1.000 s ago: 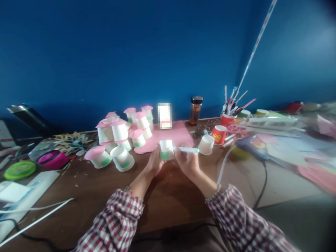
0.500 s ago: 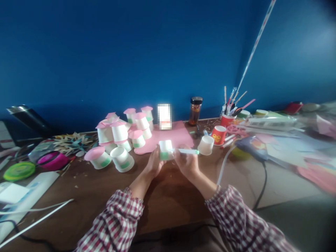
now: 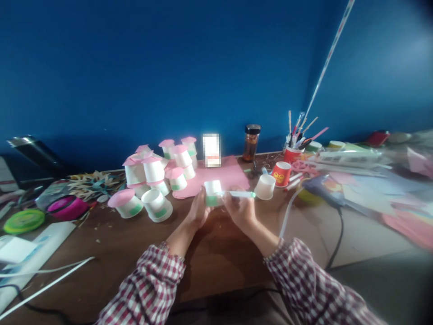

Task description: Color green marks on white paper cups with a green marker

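Note:
My left hand (image 3: 199, 211) is closed around the side of a white paper cup (image 3: 212, 188) with a green patch on its lower part. In my right hand (image 3: 242, 211) is a white marker with a green end (image 3: 241, 194), its tip touching or very near the cup's side; I cannot tell which. Just right of this hand stands another white paper cup (image 3: 265, 187). To the left, a white cup with green marking (image 3: 156, 204) stands beside several cups topped with pink paper (image 3: 154, 169). Pink paper sheets (image 3: 226, 174) lie behind my hands.
At the back stands a jar of dark liquid (image 3: 251, 143). A red cup (image 3: 281, 174) and a red holder full of pens and sticks (image 3: 293, 154) are to its right. Farther right lies a glue gun (image 3: 323, 192) with its cord; folded paper strips (image 3: 94, 184) pile up on the left.
Both hands, the cup and the marker keep nearly the same positions. The marker has shifted only very slightly against the cup, and the whole view has drifted a little.

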Demonstrator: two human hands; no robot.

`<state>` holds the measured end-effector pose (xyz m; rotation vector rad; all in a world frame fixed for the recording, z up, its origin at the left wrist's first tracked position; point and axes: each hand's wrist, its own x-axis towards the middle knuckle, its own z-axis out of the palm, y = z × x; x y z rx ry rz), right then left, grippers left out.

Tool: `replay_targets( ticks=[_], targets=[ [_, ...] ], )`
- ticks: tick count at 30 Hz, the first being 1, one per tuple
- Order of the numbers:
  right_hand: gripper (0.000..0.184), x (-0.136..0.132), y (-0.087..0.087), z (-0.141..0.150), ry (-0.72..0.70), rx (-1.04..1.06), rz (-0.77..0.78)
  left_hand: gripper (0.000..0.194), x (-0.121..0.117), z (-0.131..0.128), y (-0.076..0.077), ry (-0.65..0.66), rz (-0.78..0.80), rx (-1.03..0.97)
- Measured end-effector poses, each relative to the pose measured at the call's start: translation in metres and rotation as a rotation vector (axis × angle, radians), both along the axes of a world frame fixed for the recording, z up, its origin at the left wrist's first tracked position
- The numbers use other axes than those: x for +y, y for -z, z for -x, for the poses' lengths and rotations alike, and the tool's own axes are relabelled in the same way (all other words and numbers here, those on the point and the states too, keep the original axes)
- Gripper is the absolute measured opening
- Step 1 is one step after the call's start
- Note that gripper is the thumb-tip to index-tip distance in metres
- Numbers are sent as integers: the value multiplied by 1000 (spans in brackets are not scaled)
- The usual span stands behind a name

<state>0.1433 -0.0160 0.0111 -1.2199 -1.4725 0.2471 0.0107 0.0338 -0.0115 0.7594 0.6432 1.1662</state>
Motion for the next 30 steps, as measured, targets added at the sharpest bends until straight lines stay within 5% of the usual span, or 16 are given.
replay_targets(
  ticks=[30],
  targets=[
    [16,1,-6,0,59,136,-7,46,3,1,5,-18,-10,28]
  ],
)
